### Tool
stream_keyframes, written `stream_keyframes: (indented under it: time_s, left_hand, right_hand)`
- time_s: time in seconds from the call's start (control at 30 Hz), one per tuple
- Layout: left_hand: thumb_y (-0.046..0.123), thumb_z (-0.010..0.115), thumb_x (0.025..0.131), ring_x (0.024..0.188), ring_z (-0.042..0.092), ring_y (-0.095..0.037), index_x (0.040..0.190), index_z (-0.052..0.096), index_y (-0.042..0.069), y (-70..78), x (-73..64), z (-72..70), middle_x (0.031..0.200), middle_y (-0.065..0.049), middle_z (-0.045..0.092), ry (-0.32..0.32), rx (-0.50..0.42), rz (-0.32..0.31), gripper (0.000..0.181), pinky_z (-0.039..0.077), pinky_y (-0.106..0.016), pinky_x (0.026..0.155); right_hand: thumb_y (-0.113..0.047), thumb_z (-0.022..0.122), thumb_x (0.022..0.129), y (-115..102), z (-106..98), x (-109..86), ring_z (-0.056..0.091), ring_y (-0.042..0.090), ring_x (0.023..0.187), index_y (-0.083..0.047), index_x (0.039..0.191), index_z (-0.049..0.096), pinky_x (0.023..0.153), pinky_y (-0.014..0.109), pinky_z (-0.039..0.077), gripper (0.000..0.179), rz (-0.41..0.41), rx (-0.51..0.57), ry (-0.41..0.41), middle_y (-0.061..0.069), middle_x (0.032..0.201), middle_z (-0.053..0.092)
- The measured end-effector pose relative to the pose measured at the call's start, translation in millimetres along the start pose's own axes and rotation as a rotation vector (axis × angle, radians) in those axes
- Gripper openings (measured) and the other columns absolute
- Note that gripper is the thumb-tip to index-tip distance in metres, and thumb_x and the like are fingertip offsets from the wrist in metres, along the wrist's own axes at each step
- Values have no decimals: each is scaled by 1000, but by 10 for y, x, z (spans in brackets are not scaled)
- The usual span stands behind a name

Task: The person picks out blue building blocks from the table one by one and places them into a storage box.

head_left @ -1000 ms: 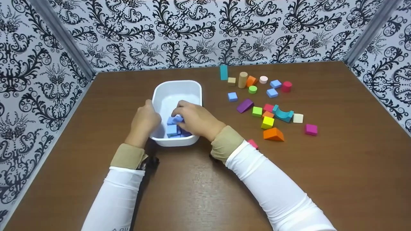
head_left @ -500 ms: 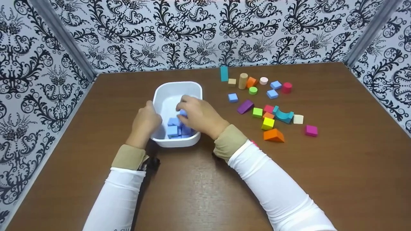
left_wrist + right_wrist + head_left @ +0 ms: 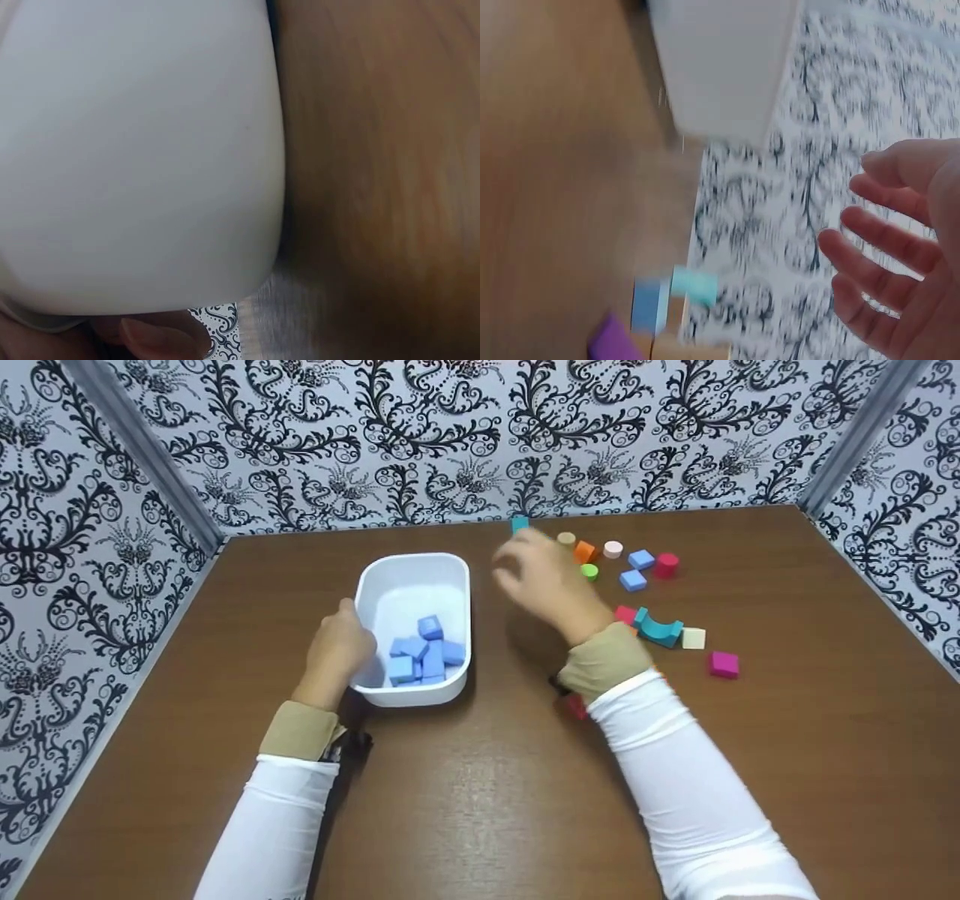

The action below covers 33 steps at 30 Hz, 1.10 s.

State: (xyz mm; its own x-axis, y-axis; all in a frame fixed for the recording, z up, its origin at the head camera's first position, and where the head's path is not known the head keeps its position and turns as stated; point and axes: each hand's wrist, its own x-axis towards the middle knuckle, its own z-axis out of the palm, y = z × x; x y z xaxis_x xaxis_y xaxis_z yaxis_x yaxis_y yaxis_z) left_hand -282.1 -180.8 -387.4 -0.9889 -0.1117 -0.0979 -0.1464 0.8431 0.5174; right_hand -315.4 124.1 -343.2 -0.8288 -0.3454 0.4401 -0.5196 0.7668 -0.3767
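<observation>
A white plastic tub [image 3: 412, 697] stands on the table with several blue blocks [image 3: 433, 660] gathered at its near end. My left hand [image 3: 340, 649] grips the tub's left rim. The tub's outer wall [image 3: 150, 165] fills much of the left wrist view, with fingers [image 3: 161, 337] at its lower edge. To the right of the tub, my right hand [image 3: 551, 581] is in the air with nothing in it. Its fingers [image 3: 877, 232] are loosely bent in the right wrist view. A blue block [image 3: 646, 304] and a purple block [image 3: 615, 341] appear there, both hidden in the head view.
Loose blocks lie right of the tub: two blue blocks [image 3: 637, 570], a red cylinder [image 3: 667, 565], a teal arch [image 3: 658, 628], a cream block [image 3: 694, 638] and a magenta block [image 3: 724, 664]. A patterned wall [image 3: 480, 450] borders the brown table [image 3: 465, 810].
My right hand has let go of a blue block inside the tub and moved out to the right, over the loose blocks. My left hand keeps its place on the rim.
</observation>
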Motion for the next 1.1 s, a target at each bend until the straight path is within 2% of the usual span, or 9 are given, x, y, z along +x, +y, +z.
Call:
stream_keyframes:
  time_s: [0.17,0.3,0.37,0.47,0.57,0.63,0.73,0.87,1.1]
  left_hand:
    - [8,42,101,123,63,-49,154,33,-9,-3,0,1,136,-37,59,-2,4,-4,57,51,-63,103]
    - [8,42,101,121,64,-49,154,34,-9,1,3,6,134,-37,60,1,3,-2,56,52,-63,101]
    - [8,42,101,121,64,-49,155,33,-9,4,3,7,135,-36,60,2,3,-3,57,52,-63,101]
    - [8,42,101,122,63,-49,156,33,-9,4,5,5,136,-36,60,2,7,-11,58,51,-63,102]
    - [8,42,101,124,62,-50,157,32,-8,1,4,3,137,-36,59,2,6,-17,59,51,-63,103]
    - [7,41,100,124,62,-50,157,31,-8,-1,5,3,138,-37,58,1,5,-14,60,51,-63,103]
    - [8,40,100,125,62,-49,158,30,-9,-7,4,5,140,-37,58,2,2,-10,61,52,-62,102]
    - [8,40,101,126,62,-50,159,28,-10,-10,-5,8,142,-38,56,2,-3,-11,62,52,-62,103]
    - [8,40,101,125,62,-50,158,29,-10,1,-10,5,140,-38,57,3,-9,-3,61,52,-63,102]
  right_hand:
    - [-18,70,98,407,-261,-85,66,33,106,-5,118,78,93,49,54,25,130,-38,26,13,117,68]
    - [-20,67,100,672,-510,-172,62,38,118,-3,126,74,101,55,50,32,250,-65,-18,17,129,65]
    - [-22,67,101,787,-631,-221,59,42,122,-2,131,71,103,59,48,37,319,-79,-73,21,133,62]
    - [-24,65,100,936,-783,-301,51,49,133,0,140,64,111,64,42,46,417,-89,-201,29,145,53]
    - [-24,63,100,1062,-855,-368,47,50,136,1,146,59,113,65,39,53,486,-79,-312,33,151,48]
    - [-24,61,99,1125,-862,-401,46,49,136,0,148,58,112,65,39,54,521,-69,-356,32,153,46]
    - [-25,61,99,1188,-819,-415,50,46,124,1,150,55,105,63,45,58,540,-51,-385,30,147,50]
    - [-27,62,99,1237,-745,-420,51,48,117,-1,156,48,102,62,48,64,546,-45,-444,31,146,42]
    - [-26,57,104,1296,-706,-420,39,56,138,-3,163,37,111,69,41,66,426,-77,-609,37,162,23]
